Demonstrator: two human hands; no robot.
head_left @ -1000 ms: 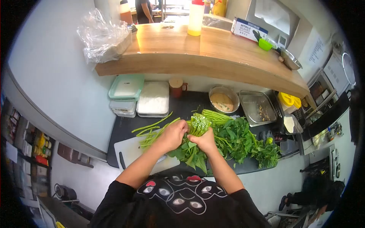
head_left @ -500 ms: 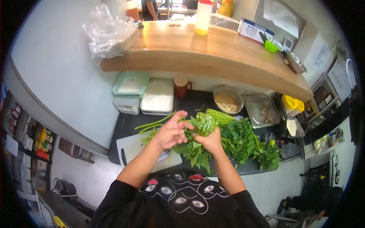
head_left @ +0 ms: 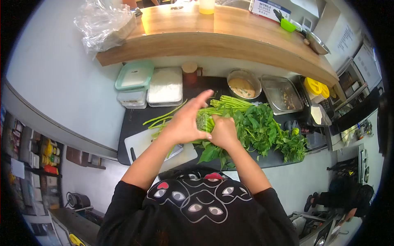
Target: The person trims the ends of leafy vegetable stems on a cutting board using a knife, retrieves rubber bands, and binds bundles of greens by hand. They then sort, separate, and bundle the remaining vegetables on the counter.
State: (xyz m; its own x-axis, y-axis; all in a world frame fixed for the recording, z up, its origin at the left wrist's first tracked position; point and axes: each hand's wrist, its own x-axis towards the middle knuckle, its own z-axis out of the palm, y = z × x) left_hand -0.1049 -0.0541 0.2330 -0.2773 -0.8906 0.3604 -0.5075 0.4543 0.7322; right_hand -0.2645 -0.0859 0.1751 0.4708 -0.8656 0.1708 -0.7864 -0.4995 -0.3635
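Black table [head_left: 133, 119] in a kitchen; at its centre, a green stem bundle [head_left: 205, 124] clasped by the right hand [head_left: 225, 131]. The left hand [head_left: 182, 127] is open beside its ends, fingers extended. Leafy greens [head_left: 258, 127] lie toward three o'clock, a white cutting board [head_left: 143, 142] toward eight.

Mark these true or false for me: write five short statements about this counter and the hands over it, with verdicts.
1. The right hand grips a bundle of green stems. True.
2. The left hand is clenched into a fist. False: its fingers are stretched out.
3. The round bowl stands between the reddish mug and the metal tray. True.
4. The cutting board lies to the right of the leafy greens. False: it lies to their left.
5. The clear plastic bag is on the raised wooden shelf. True.
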